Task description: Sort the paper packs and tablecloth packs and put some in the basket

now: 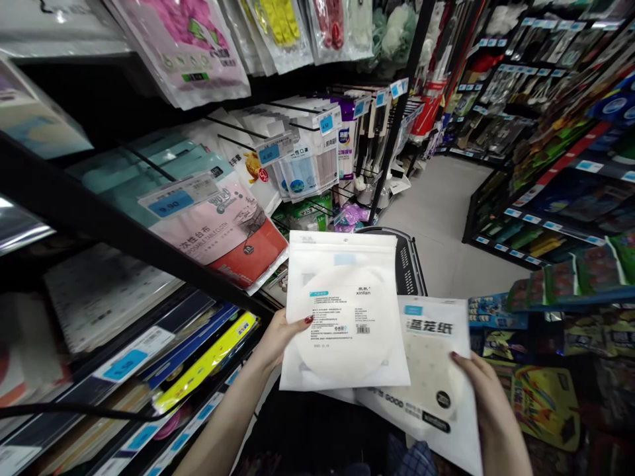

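Note:
I stand in a shop aisle holding two flat white packets. My left hand (278,338) grips the left edge of a square white packet (344,311) whose back label faces me, thumb on top. It overlaps a second white packet (436,377) with a dark printed heading, tilted to the right. My right hand (489,390) grips that second packet along its right edge, fingers closed behind it.
Hanging packets on hooks with blue price tags (270,153) fill the shelving on my left. A dark basket or trolley (409,261) sits just beyond the packets. Shelves of snack bags (560,277) line the right. Grey floor (441,205) runs ahead.

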### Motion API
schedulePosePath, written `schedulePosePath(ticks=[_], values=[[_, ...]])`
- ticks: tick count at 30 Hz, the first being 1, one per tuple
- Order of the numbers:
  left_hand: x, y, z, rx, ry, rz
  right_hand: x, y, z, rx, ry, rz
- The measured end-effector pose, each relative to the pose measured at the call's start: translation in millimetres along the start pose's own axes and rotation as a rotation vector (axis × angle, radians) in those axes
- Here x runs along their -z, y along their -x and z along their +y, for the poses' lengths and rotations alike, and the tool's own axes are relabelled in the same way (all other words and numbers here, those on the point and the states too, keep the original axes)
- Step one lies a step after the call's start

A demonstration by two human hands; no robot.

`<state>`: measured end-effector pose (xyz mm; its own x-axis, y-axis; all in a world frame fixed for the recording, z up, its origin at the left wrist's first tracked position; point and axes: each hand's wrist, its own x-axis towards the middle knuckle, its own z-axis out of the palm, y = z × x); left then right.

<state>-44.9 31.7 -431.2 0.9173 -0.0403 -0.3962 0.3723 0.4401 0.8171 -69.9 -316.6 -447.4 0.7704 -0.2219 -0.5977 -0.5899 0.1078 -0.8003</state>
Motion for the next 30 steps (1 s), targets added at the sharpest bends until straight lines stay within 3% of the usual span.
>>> schedulePosePath(ticks=[3,5,8,11,15,18,22,26,28,30], values=[[8.1,-9,-27,0.033,0.006,-0.004,9,28,-32,0.096,0.117,0.084],[12.6,-14,-53,0.081,0.003,-0.009,-3,35,-43,0.242,0.279,0.068],[17.1,-20,-92,0.138,0.012,-0.04,-49,26,-39,0.411,0.654,0.003],[18.8,-23,-117,0.237,0.047,-0.076,-114,3,-13,0.347,0.989,-0.071],[17.5,-25,-121,0.35,0.148,0.0,-186,-19,31,0.265,1.128,-0.142],[16.8,-26,-114,0.419,0.282,-0.006,-214,-21,52,0.277,1.136,-0.168],[20.6,-28,-113,0.422,0.318,-0.004,-221,-20,62,0.428,1.011,-0.246],[26.9,-28,-116,0.425,0.252,-0.052,-196,-28,58,0.487,0.667,-0.422],[28.3,-28,-116,0.429,0.207,-0.103,-172,-32,55,0.545,0.657,-0.288],[27.8,-27,-115,0.41,0.174,-0.117,-144,-35,56,0.648,0.828,-0.03]])
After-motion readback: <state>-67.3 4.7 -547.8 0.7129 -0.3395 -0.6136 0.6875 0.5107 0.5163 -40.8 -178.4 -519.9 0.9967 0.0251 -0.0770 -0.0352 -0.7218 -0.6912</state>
